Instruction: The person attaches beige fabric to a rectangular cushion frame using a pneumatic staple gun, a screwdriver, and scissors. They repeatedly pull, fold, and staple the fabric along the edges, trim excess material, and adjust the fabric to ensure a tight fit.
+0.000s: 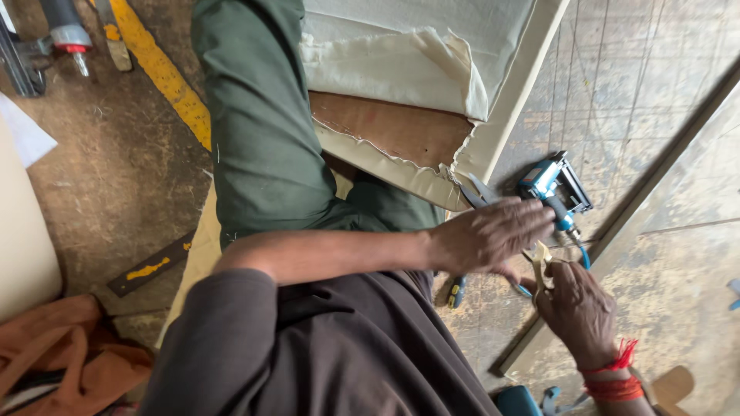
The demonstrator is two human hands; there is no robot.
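Nearest, right hand point(578, 308) with red thread at the wrist, grip pinched on a pale yellowish strip point(541, 266). Just beyond, left hand point(489, 235) reaching across, fingers flat, grip seemingly on metal pliers point(479, 189), partly hidden. Farther right, touching those fingertips, blue pneumatic staple gun point(553, 187) on scratched floor point(655, 100), long axis slanting away. Beyond, cream fabric-covered board point(432, 85).

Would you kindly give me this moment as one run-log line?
left hand: over scissors, beside blue staple gun | right hand: pinching cream fabric scrap | cream-covered panel: on floor
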